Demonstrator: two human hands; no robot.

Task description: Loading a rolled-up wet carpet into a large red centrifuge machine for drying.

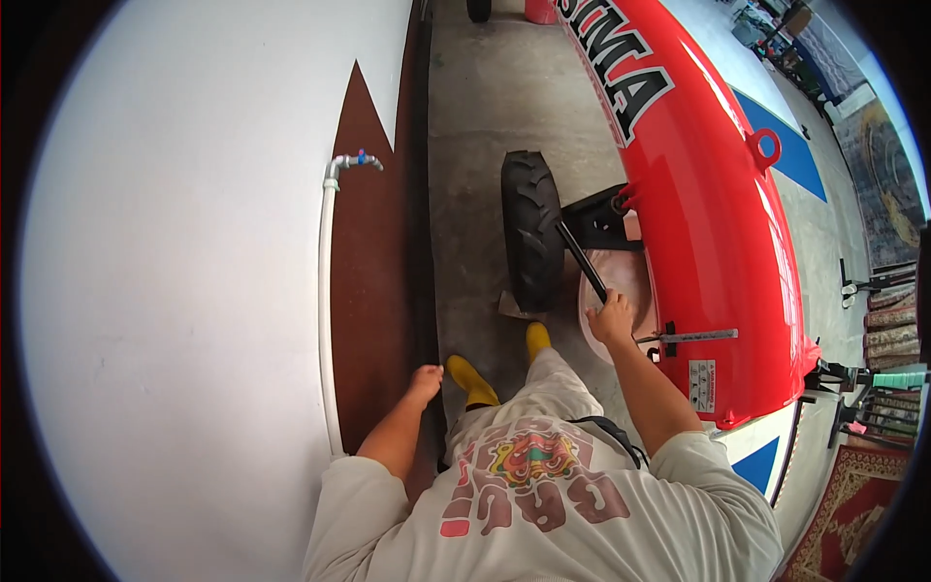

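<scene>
My right hand (612, 319) is closed around the lower end of a black bar (582, 260). The bar slants up toward a black rubber tyre (533, 229) with deep treads. Beside that hand rises the long red cylindrical metal body (716, 240) of a wheeled machine, with large lettering on its side. A black bracket (600, 218) joins the wheel area to the body. Close to the wall on the left, my left hand (425, 382) hangs with its fingers curled and nothing visible in it. A flat block (515, 305) lies against the tyre's near side.
A tap (360, 158) on a white pipe (326, 291) juts from the wall (182, 254). Under the machine sits a pale pink basin (618, 273). A metal rod (702, 335) sticks out near my right forearm. Rolled rugs (891, 327) lie at the far right.
</scene>
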